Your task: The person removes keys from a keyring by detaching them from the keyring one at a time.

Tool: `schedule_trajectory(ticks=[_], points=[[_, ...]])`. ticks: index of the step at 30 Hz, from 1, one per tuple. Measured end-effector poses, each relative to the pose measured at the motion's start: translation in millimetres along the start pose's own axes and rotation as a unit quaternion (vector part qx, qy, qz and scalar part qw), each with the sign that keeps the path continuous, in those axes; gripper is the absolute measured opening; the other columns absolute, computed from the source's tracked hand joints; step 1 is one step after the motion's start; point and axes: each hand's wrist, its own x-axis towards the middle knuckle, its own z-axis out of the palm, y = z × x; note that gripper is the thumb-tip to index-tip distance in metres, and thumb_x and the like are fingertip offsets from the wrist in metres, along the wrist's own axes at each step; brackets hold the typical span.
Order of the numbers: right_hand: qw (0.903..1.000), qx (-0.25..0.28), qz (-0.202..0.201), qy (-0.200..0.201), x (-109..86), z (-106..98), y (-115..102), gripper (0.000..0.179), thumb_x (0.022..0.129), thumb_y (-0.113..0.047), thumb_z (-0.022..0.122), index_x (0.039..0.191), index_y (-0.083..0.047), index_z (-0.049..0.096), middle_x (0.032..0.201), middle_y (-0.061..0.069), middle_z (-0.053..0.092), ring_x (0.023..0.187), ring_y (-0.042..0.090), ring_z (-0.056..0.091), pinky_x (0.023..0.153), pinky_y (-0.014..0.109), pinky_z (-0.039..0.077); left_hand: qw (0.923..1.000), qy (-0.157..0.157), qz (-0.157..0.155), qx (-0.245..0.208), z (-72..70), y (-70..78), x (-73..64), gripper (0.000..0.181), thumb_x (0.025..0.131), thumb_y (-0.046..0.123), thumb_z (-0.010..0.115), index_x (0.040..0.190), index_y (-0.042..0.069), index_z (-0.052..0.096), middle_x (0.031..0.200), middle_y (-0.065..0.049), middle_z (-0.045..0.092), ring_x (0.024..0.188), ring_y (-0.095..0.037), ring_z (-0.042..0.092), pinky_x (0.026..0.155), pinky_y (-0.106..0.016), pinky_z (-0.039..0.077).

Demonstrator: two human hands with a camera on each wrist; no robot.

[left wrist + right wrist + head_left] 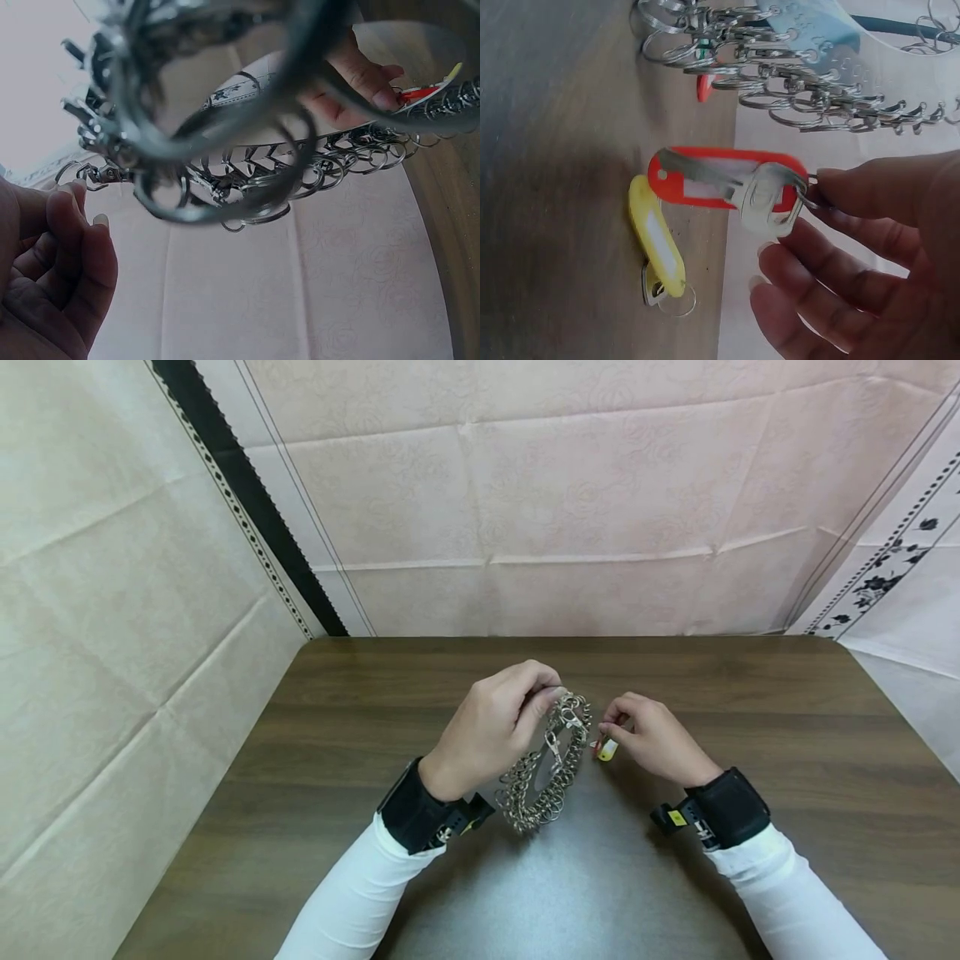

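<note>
My left hand [498,718] holds up an oval key ring hoop [567,772], densely hung with small metal split rings and clips. In the left wrist view, thumb and fingers pinch a ring at one end of the hoop [322,161]. My right hand [652,739] is just right of it and pinches the ring of a key [761,199] with a red key tag [671,187]. Key and tag stick out from the fingertips toward the rings. Below them, a yellow key tag [656,232] with its own key and ring lies on the table.
Both hands work over a brown wood-grain table [337,710]. Pale patterned cloth [600,510] hangs behind its far edge, and another cloth [112,610] hangs along the left side. Each wrist wears a black strap with a camera.
</note>
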Motion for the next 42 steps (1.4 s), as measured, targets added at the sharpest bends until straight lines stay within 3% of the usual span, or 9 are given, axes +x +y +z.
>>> schedule_trajectory(ticks=[9, 17, 21, 28, 33, 38, 42], points=[[0.9993, -0.034, 0.001, -0.016, 0.6, -2.4, 4.3, 0.009, 0.094, -0.002, 0.065, 0.087, -0.007, 0.066, 0.087, 0.005, 0.065, 0.079, 0.015, 0.06, 0.068, 0.027, 0.048, 0.9999, -0.012, 0.002, 0.007, 2.8, 0.4, -0.1, 0.006, 0.102, 0.008, 0.059, 0.101, 0.004, 0.064, 0.087, -0.003, 0.064, 0.072, -0.008, 0.052, 0.065, -0.018, 0.045], [0.9938, -0.04, 0.009, -0.103, -1.1, -5.9, 5.4, 0.014, 0.089, 0.0, 0.065, 0.08, -0.01, 0.061, 0.077, 0.001, 0.055, 0.069, 0.013, 0.049, 0.06, 0.025, 0.04, 0.9998, -0.012, 0.001, 0.013, 3.4, 0.5, -1.4, 0.006, 0.102, 0.008, 0.059, 0.1, 0.004, 0.064, 0.089, -0.003, 0.065, 0.073, -0.008, 0.054, 0.067, -0.018, 0.046], [0.992, -0.036, 0.023, -0.119, -0.8, -4.0, 5.3, 0.011, 0.089, -0.001, 0.066, 0.082, -0.008, 0.062, 0.077, 0.002, 0.054, 0.068, 0.014, 0.048, 0.058, 0.026, 0.039, 0.9998, -0.014, 0.005, 0.015, 3.9, 1.0, -1.3, 0.006, 0.102, 0.008, 0.06, 0.1, 0.005, 0.064, 0.09, -0.003, 0.066, 0.074, -0.008, 0.055, 0.068, -0.018, 0.048], [0.993, -0.034, 0.013, -0.112, -0.6, -3.1, 5.2, 0.011, 0.092, -0.002, 0.063, 0.084, -0.009, 0.061, 0.078, 0.001, 0.057, 0.07, 0.013, 0.05, 0.06, 0.025, 0.042, 0.9996, -0.017, 0.01, 0.02, 4.9, 1.8, -0.8, 0.006, 0.102, 0.009, 0.06, 0.099, 0.005, 0.064, 0.091, -0.003, 0.067, 0.077, -0.008, 0.058, 0.07, -0.019, 0.05], [0.9949, -0.033, 0.012, -0.095, -1.0, -8.9, -1.2, 0.002, 0.094, -0.004, 0.062, 0.094, -0.006, 0.063, 0.084, 0.002, 0.064, 0.076, 0.014, 0.056, 0.065, 0.028, 0.048, 0.9996, -0.022, 0.005, 0.016, 4.8, 1.8, -1.3, 0.005, 0.101, 0.009, 0.061, 0.1, 0.005, 0.064, 0.09, -0.003, 0.067, 0.077, -0.009, 0.057, 0.07, -0.018, 0.05], [0.9979, -0.024, 0.0, -0.06, -3.3, -16.7, -11.0, 0.013, 0.097, -0.004, 0.06, 0.109, -0.004, 0.064, 0.097, 0.007, 0.07, 0.087, 0.016, 0.064, 0.075, 0.033, 0.054, 0.9995, -0.028, 0.006, 0.015, 5.3, 1.1, -1.5, 0.005, 0.102, 0.009, 0.061, 0.101, 0.005, 0.064, 0.091, -0.003, 0.067, 0.077, -0.009, 0.058, 0.071, -0.017, 0.05], [0.9986, 0.017, -0.016, -0.048, -5.9, -21.1, -17.5, 0.026, 0.098, -0.001, 0.056, 0.123, -0.004, 0.061, 0.114, 0.01, 0.07, 0.1, 0.021, 0.067, 0.086, 0.038, 0.056, 0.9993, -0.031, 0.006, 0.017, 5.1, 1.6, -1.6, 0.005, 0.102, 0.01, 0.061, 0.101, 0.006, 0.064, 0.09, -0.002, 0.067, 0.076, -0.008, 0.057, 0.07, -0.017, 0.05]])
